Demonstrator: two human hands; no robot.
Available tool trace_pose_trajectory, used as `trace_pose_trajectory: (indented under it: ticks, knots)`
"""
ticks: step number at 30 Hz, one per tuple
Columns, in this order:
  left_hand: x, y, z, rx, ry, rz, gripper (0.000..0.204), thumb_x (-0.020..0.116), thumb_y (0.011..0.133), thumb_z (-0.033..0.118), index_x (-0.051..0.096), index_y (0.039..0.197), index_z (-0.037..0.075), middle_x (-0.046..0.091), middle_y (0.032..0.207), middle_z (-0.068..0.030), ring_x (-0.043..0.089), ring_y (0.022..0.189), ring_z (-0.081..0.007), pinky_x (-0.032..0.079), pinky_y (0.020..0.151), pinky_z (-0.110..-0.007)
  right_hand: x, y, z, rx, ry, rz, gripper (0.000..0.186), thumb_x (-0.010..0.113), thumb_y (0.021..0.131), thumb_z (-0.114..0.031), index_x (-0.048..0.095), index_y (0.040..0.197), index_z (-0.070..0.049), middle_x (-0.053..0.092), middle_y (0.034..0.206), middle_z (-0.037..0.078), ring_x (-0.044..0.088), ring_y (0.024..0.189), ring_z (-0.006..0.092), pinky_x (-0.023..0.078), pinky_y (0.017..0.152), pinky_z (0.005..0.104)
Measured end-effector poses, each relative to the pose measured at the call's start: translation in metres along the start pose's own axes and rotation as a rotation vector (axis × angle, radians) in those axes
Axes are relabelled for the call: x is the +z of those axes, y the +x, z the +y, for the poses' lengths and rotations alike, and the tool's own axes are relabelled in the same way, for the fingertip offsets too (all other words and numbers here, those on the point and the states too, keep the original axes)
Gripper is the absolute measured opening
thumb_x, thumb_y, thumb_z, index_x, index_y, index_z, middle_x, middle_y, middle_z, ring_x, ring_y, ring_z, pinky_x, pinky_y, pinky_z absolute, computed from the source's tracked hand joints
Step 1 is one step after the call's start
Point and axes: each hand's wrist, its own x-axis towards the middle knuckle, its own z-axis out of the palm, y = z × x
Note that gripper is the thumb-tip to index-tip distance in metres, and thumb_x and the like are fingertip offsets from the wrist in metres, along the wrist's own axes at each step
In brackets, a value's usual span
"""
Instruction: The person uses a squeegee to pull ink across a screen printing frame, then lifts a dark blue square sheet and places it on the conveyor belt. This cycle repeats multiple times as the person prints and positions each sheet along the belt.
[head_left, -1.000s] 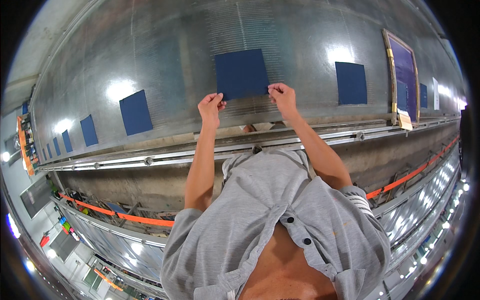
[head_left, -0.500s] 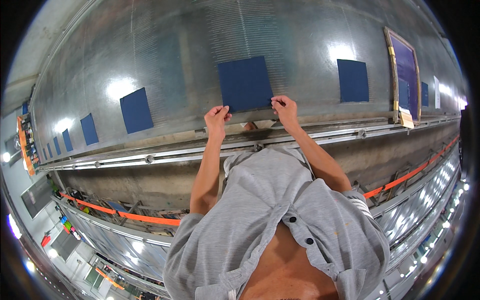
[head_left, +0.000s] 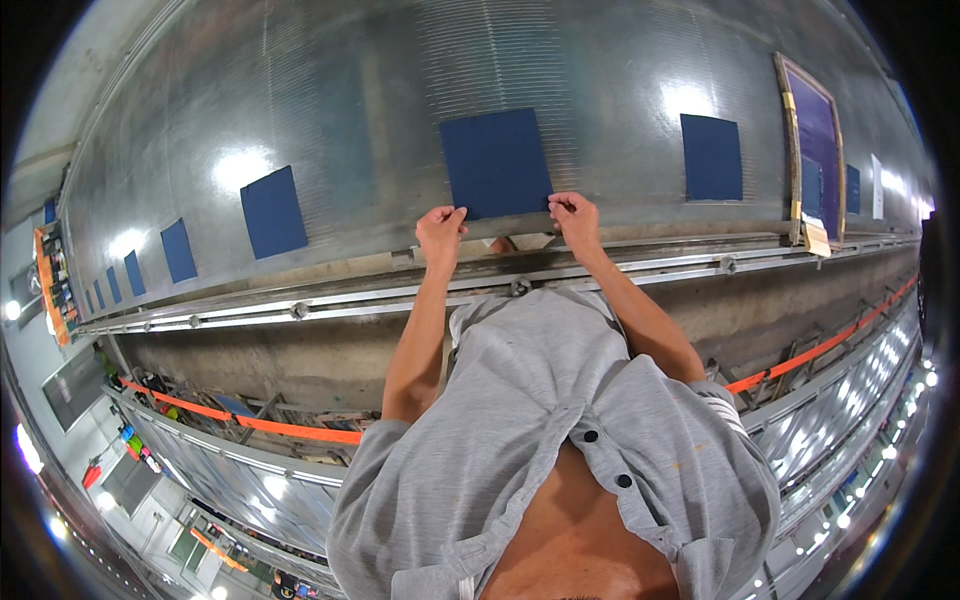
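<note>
A dark blue square piece of fabric lies flat on the long grey table in front of me. At its near left corner my left hand is closed in a pinch, thumb against finger. The near right corner is pinched the same way by my right hand. Both forearms reach over the table's near edge. More blue fabric pieces lie in a row along the table, one to the right and another to the left, with several smaller-looking ones beyond.
On the right stands a framed screen with purple mesh, lying partly over a blue piece. A metal rail with round knobs runs along the table's near edge. Behind me are an orange strip and another long shiny table.
Little differs. The view has shifted slightly, and my hands stay at the same two corners of the fabric.
</note>
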Motion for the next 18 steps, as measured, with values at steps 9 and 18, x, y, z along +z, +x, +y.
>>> trace_pose_trajectory:
  ticks: [9,18]
  knots:
    - [0.004,-0.005,0.009,0.010,0.174,0.045,0.020,0.077,0.084,0.015,0.073,0.090,-0.005,0.071,0.070,-0.0101,0.064,0.054,-0.0130,0.051,0.055,-0.029,-0.003,0.003,0.012,-0.112,-0.125,0.037,0.013,0.070,0.087,-0.006,0.073,0.098,0.001,0.068,0.077,0.006,0.059,0.066,0.0101,0.050,0.063,0.0287]
    - [0.010,-0.002,-0.003,0.126,0.557,0.232,0.026,0.081,0.079,0.024,0.074,0.084,0.000,0.073,0.073,-0.0114,0.069,0.064,-0.0215,0.053,0.063,-0.035,0.002,0.000,0.002,-0.266,-0.499,0.030,0.013,0.072,0.086,-0.013,0.074,0.095,-0.004,0.070,0.085,0.012,0.066,0.072,0.0251,0.053,0.070,0.0367]
